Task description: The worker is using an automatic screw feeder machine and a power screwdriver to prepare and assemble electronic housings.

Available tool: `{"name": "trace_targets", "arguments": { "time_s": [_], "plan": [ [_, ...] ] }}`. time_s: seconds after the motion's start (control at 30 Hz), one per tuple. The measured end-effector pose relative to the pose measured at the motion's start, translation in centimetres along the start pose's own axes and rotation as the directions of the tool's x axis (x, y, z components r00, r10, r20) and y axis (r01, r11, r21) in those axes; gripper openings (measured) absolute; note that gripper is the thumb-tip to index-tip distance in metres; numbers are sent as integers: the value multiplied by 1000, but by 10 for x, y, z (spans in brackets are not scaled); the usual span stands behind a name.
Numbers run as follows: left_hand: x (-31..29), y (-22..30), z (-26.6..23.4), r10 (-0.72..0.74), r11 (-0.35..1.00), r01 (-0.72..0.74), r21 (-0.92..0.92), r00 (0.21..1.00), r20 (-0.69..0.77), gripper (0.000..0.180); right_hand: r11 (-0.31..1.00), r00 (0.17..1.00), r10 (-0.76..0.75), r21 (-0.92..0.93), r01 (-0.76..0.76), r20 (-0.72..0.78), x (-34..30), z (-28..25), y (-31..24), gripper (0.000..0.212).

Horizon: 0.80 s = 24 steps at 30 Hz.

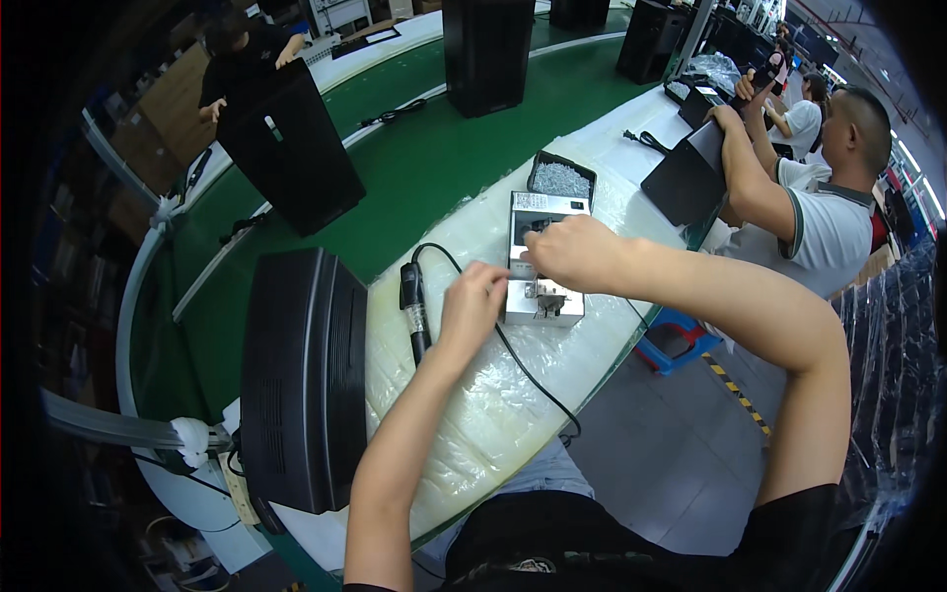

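Note:
A silver box-shaped screw feeder (546,312) stands on the plastic-covered workbench (473,395), with a dark opening in its top. Over that opening is my right hand (574,255), its fingers curled down and their tips partly hidden. Beside the feeder's left side, my left hand (473,304) has its fingers bent together near the edge; whatever they pinch is too small to make out. A black electric screwdriver (417,314) lies left of my left hand, and its cable (533,377) curves past it toward the bench's front edge. Behind the feeder, a black tray (590,181) contains many small silver screws (560,180).
A large black speaker-like cabinet (306,380) stands at the left. More black cabinets (488,59) stand on the green conveyor (414,158) beyond. At right, a co-worker (819,197) handles a black panel (688,176). A blue stool (676,342) is below the bench edge.

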<state>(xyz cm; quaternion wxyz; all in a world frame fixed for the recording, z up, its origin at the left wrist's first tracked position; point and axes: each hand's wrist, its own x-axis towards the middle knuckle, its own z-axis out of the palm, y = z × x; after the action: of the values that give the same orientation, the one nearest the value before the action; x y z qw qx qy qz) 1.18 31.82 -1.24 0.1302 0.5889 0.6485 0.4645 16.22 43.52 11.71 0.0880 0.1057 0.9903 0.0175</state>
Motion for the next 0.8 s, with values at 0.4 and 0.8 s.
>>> {"name": "trace_targets", "arguments": {
  "time_s": [0.4, 0.8],
  "plan": [
    [-6, 1, 33, -51, 996, 43, 83, 994, 100, 16, 1000, 1000, 3, 0, -3, 14, 5, -6, -2, 30],
    [-4, -8, 33, -52, 998, 49, 30, 992, 118, 16, 998, 999, 5, -55, -2, 49, 12, -9, -5, 33]
  ]
}}
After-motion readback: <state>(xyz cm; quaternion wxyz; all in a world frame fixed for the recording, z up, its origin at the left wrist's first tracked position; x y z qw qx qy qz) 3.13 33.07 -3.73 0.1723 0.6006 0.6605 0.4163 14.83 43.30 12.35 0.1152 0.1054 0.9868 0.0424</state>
